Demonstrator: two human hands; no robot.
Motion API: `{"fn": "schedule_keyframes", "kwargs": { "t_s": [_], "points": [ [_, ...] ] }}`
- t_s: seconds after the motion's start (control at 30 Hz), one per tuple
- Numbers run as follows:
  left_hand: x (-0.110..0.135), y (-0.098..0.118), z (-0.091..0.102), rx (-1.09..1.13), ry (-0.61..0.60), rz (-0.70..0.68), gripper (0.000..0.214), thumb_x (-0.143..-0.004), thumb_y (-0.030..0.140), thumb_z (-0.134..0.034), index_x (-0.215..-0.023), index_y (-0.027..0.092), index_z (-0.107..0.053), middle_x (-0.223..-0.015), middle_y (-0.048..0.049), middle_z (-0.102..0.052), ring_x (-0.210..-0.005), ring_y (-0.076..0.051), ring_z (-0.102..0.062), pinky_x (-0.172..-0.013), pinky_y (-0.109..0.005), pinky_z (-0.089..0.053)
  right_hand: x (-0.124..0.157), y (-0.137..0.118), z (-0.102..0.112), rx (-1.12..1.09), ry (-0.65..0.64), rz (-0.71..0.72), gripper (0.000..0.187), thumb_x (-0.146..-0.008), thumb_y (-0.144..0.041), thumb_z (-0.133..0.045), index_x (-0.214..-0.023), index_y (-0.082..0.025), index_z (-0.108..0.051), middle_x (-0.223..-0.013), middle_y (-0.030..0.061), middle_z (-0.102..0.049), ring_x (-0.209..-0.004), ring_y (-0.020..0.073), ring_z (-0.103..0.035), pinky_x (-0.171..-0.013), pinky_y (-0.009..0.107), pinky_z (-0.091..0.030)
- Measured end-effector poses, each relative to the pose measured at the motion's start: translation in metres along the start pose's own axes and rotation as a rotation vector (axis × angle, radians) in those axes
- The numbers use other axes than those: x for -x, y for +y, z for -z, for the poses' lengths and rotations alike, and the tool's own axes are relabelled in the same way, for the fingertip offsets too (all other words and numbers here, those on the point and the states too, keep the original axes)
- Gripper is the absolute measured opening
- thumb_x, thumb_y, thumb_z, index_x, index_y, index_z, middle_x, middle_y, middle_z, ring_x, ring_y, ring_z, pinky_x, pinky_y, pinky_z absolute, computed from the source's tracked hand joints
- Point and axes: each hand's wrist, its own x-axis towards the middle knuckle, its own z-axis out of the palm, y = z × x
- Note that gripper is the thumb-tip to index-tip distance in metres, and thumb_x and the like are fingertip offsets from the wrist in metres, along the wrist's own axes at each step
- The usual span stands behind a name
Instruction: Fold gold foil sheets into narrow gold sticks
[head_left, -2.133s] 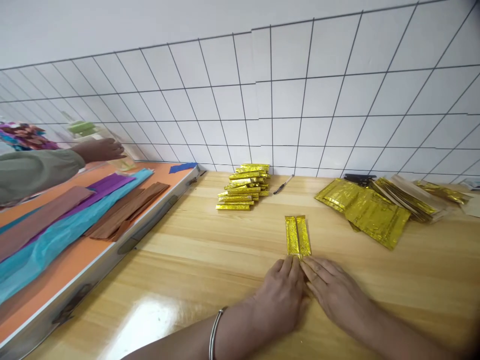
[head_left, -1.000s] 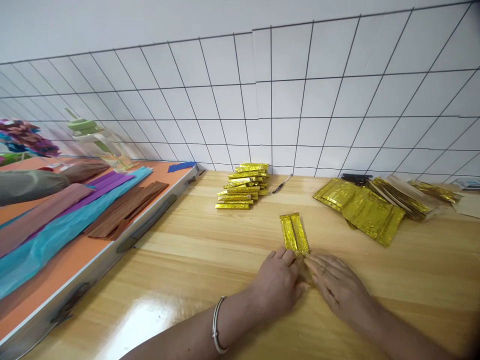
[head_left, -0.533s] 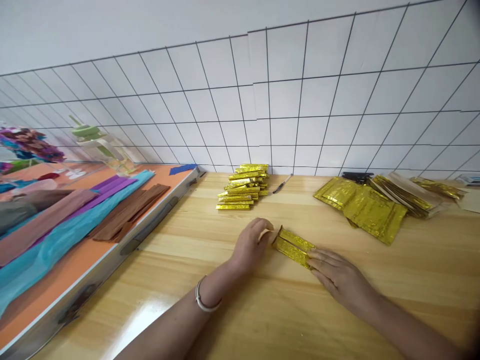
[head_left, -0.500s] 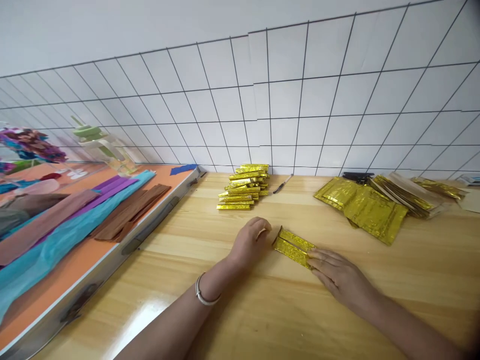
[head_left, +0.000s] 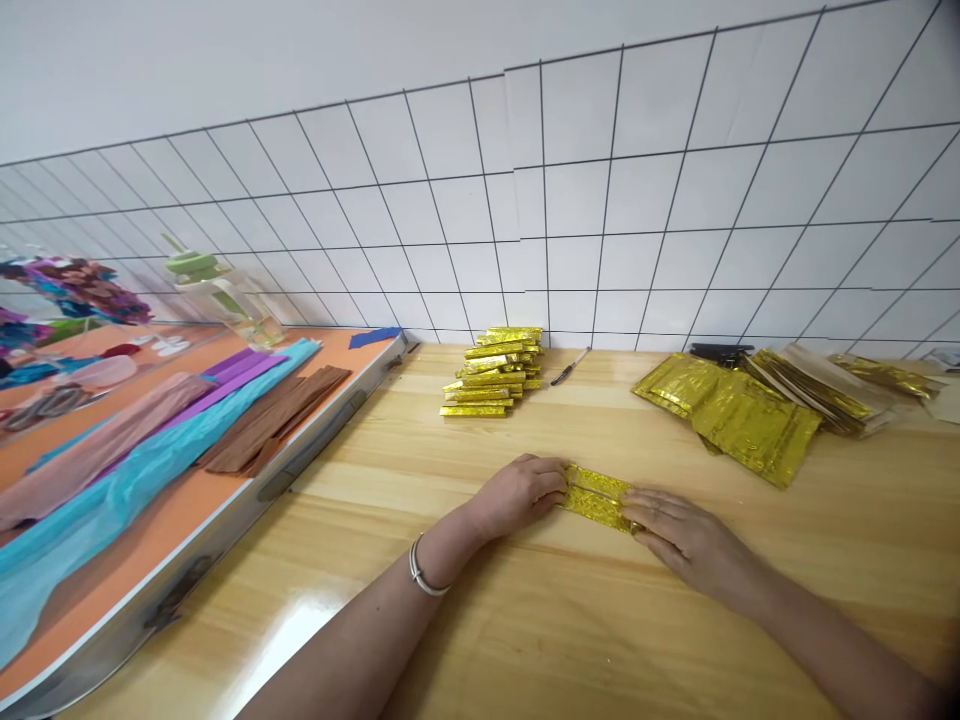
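Observation:
A gold foil paper (head_left: 598, 496), folded into a flat rectangle with a seam along its middle, lies on the wooden table between my hands. My left hand (head_left: 525, 492) has its fingers closed over the left end. On the opposite end, the fingers and thumb of my right hand (head_left: 684, 532) hold the paper's edge. Beyond my hands stands a stack of narrow folded gold strips (head_left: 495, 375), with a pen (head_left: 571, 367) beside it. Gold foil sheets (head_left: 739, 420) lie farther to the right, some overlapping.
On the left, an orange board (head_left: 180, 490) with a raised edge carries brown crepe paper (head_left: 274, 425), turquoise crepe paper (head_left: 157, 465) and a green-lidded bottle (head_left: 229, 300). A black clip (head_left: 720, 353) sits behind the foil sheets. A tiled wall (head_left: 465, 220) bounds the table's back.
My left hand has moved right and down onto the foil paper's left end, which was free before. My right hand stays on the other end. The view has shifted slightly.

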Motion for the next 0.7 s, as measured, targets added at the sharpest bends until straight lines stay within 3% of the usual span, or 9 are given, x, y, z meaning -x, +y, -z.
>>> {"fn": "schedule_keyframes", "kwargs": {
  "t_s": [0.3, 0.7],
  "points": [
    [-0.002, 0.020, 0.007, -0.225, -0.089, 0.111, 0.025, -0.091, 0.029, -0.040, -0.111, 0.022, -0.053, -0.113, -0.0057, -0.058, -0.101, -0.015, -0.056, -0.085, -0.027, -0.039, 0.000, 0.012, 0.003, 0.049, 0.028, -0.090, 0.037, -0.085, -0.030, -0.050, -0.121, -0.020, -0.053, -0.125, 0.0092, -0.055, -0.116, 0.0215, -0.049, -0.098, 0.042, -0.043],
    [0.000, 0.013, 0.009, -0.165, -0.076, 0.133, 0.037, -0.088, 0.032, -0.047, -0.125, 0.028, -0.044, -0.128, -0.0010, -0.051, -0.120, -0.017, -0.041, -0.095, -0.031, -0.031, 0.001, 0.014, 0.005, 0.051, -0.001, -0.058, 0.035, -0.086, -0.028, -0.049, -0.119, -0.021, -0.055, -0.124, 0.0077, -0.056, -0.119, 0.0210, -0.046, -0.098, 0.041, -0.042]
  ]
}}
